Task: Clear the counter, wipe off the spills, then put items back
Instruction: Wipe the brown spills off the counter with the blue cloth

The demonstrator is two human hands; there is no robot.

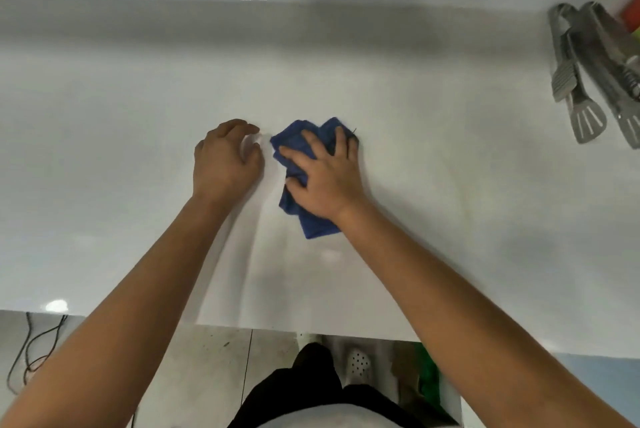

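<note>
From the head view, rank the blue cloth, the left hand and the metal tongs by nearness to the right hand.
1. Blue cloth: directly under the right hand.
2. Left hand: just beside it, to its left.
3. Metal tongs: far right of the counter.

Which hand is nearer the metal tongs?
Right. The right hand presses the blue cloth mid-counter, left of the tongs; the left hand rests farther left.

One head-worn wide-angle view looks forward and steeply down from close above the white desk (450, 185), its near edge and the floor (207, 358) below.
</note>
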